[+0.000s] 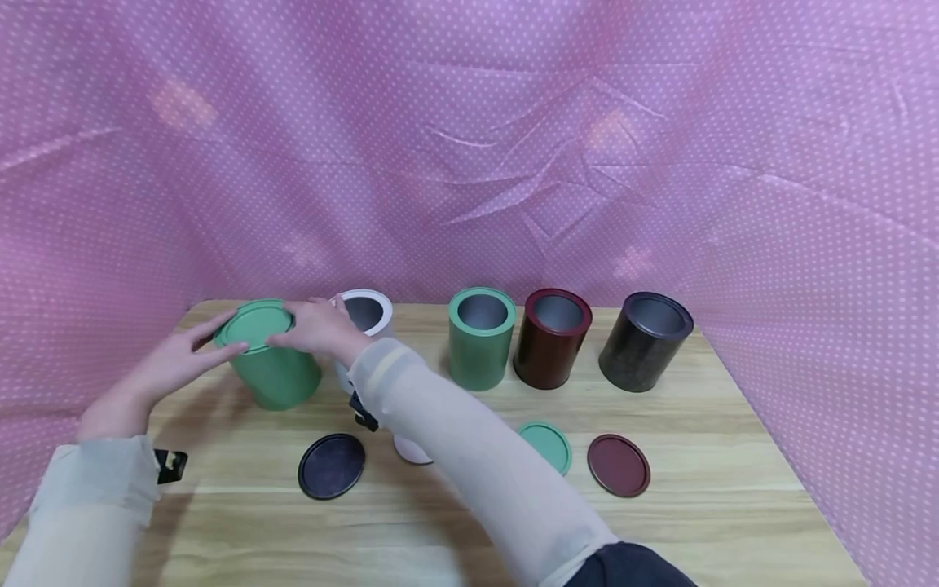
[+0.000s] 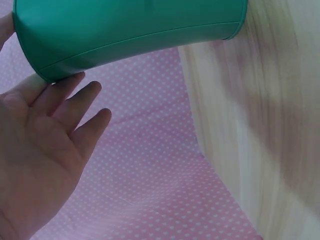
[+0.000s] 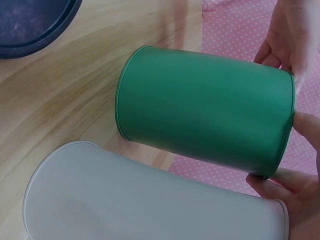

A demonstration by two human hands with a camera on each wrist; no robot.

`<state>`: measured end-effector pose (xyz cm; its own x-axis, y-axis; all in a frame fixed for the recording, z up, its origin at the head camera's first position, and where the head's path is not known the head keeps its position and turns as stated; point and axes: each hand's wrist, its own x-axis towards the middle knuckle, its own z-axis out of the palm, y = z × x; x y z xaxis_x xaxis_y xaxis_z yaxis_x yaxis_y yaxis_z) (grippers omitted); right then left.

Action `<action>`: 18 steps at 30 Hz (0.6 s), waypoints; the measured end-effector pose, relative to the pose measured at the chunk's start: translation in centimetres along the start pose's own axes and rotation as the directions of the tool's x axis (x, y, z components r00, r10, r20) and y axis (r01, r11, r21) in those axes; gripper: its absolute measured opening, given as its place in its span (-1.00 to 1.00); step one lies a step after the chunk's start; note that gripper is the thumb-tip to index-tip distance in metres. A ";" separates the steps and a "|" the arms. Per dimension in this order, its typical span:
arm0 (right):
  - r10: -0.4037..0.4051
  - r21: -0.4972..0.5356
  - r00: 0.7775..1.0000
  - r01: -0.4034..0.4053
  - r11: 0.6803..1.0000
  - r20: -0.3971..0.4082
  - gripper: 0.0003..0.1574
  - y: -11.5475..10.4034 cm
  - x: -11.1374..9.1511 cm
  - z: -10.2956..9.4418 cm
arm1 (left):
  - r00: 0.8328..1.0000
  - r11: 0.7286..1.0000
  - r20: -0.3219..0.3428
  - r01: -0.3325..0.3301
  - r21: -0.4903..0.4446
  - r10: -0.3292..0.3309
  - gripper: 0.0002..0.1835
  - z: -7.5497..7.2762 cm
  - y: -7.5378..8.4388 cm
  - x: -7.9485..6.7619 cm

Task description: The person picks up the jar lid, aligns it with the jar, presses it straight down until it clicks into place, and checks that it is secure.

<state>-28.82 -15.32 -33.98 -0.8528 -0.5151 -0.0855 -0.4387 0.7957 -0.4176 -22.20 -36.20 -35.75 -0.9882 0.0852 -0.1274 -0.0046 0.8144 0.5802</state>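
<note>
At the left of the head view stands a green can (image 1: pixel 277 381) with a green lid (image 1: pixel 257 324) on its top. My left hand (image 1: pixel 165 371) holds the can's top rim from the left, its thumb reaching over the front edge of the lid. From the opposite side my right hand (image 1: pixel 320 328) grips the rim, thumb on the lid's edge. The left wrist view shows the left fingers (image 2: pixel 80 107) spread below the rim, some of them off the can. Both hands appear at the can's top end in the right wrist view.
A white can (image 1: pixel 370 314), partly behind the right hand, stands lidless beside the green one. Another green can (image 1: pixel 480 350), a dark red can (image 1: pixel 552 350) and a black can (image 1: pixel 637 355) stand open rightward. Dark (image 1: pixel 332 466), white (image 1: pixel 411 450), green (image 1: pixel 546 447) and dark red (image 1: pixel 619 465) lids lie in front.
</note>
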 end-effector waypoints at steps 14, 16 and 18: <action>-0.074 0.021 0.997 0.074 0.997 -0.023 -0.23 0.6 -0.9 -1.1 | 0.993 0.995 -0.077 -0.081 0.058 0.085 -0.11 0.0 0.8 -0.8; -0.077 0.029 0.997 0.078 0.997 -0.029 -0.23 0.8 -1.2 -1.3 | 0.992 0.994 -0.092 -0.085 0.065 0.091 -0.13 0.0 1.0 -1.0; -0.076 0.031 0.997 0.077 0.997 -0.026 -0.21 1.0 -1.6 -1.5 | 0.992 0.994 -0.093 -0.085 0.067 0.090 -0.13 0.2 1.3 -1.2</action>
<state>-28.30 -13.22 -32.94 -0.8241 -0.5656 -0.0302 -0.4939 0.7437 -0.4506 -21.01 -35.17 -34.99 -0.9945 0.1050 0.0007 0.0891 0.8407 0.5341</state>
